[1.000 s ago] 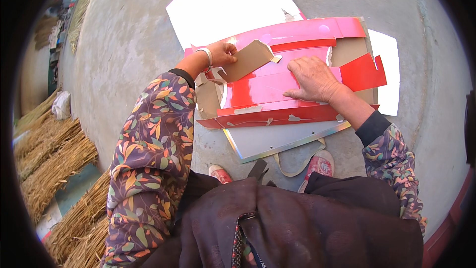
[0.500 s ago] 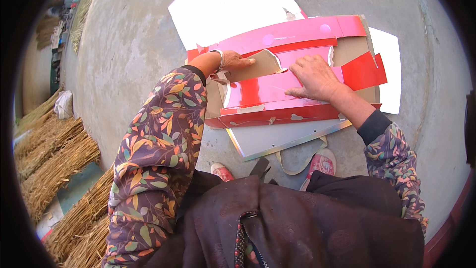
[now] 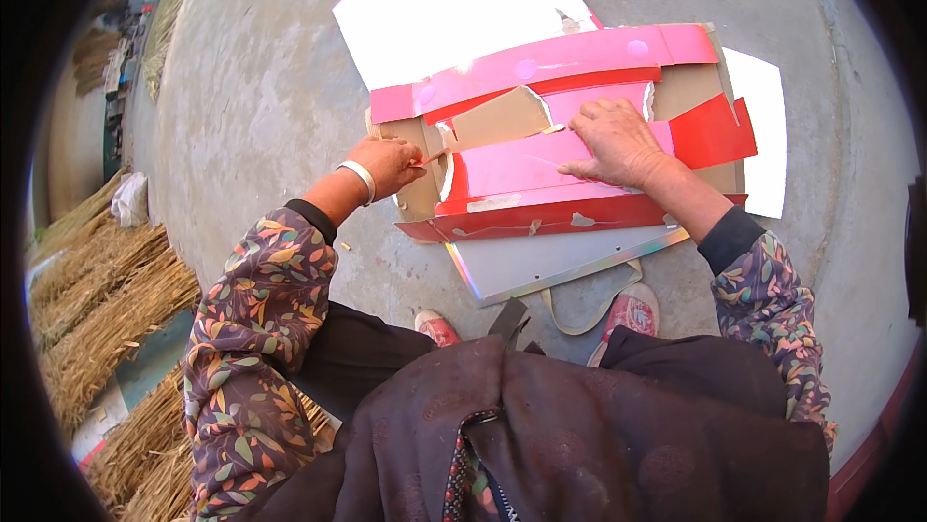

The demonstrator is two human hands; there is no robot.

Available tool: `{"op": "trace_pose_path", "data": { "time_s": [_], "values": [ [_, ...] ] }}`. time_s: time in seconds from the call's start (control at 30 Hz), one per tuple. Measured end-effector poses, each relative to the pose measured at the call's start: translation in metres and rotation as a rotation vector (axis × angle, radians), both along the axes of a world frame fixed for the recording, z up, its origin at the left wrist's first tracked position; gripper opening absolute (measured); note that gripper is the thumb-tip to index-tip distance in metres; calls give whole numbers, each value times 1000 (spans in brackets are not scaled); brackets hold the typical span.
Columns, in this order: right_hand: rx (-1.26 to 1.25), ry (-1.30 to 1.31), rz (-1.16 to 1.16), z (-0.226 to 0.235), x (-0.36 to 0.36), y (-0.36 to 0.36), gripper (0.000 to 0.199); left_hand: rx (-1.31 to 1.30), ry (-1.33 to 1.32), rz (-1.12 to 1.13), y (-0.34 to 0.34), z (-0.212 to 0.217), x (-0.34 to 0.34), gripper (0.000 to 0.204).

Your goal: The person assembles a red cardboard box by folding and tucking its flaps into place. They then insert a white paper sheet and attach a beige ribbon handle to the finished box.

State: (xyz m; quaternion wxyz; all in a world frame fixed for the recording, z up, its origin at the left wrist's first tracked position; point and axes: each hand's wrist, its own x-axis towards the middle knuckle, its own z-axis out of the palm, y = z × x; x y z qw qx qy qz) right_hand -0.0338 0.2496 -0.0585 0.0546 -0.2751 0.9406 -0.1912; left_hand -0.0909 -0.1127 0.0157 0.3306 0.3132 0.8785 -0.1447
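A torn pink and red cardboard box (image 3: 502, 172) lies opened out in front of me, with ragged brown and white edges. At its left end my left hand (image 3: 386, 167) is closed, pinching a small torn cardboard strip (image 3: 432, 157) between thumb and fingers. My right hand (image 3: 618, 145) rests on the pink panel right of the middle, thumb stretched out and fingers apart, bent toward the far side. Between the hands, a torn flap (image 3: 502, 118) shows its brown inner side. A red end flap (image 3: 715, 131) sticks out to the right.
Under and beyond the box lie white sheets (image 3: 463, 10). A grey flat panel with a shiny edge (image 3: 541, 266) and a cloth strap (image 3: 584, 329) lies near my shoes. Bundles of dry straw (image 3: 116, 300) and a white bag (image 3: 129, 199) are at left on the concrete.
My left hand has drawn back left and nearer me from the brown flap, and now pinches a torn strip at the box's left end. My right hand stays on the pink panel.
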Motion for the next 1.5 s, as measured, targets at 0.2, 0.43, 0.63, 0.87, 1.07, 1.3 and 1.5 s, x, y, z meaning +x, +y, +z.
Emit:
{"op": "trace_pose_path", "data": {
  "time_s": [0.2, 0.43, 0.63, 0.87, 1.07, 1.3, 1.5],
  "values": [
    [7, 6, -20, -1, 1, -1, 57, -8, 121, 345, 16, -15, 44, 46],
    [57, -9, -63, -2, 2, -4, 55, 432, -115, 696, 43, -37, 72, 67],
    [36, 3, -82, -4, 4, -3, 54, 250, 349, 623, 28, -59, 77, 95],
    [6, 31, -101, -8, 7, -3, 51, 196, -82, 768, 16, -50, 46, 93],
    [2, 58, -116, -8, 8, -4, 50, -132, 114, 369, 18, -25, 35, 88],
    [-7, 124, -133, -9, 8, -4, 49, 41, 138, 382, 2, -40, 42, 96],
    [-41, 258, -160, -25, 8, -6, 51, 184, 241, 456, 2, -69, 65, 93]
  ]
}}
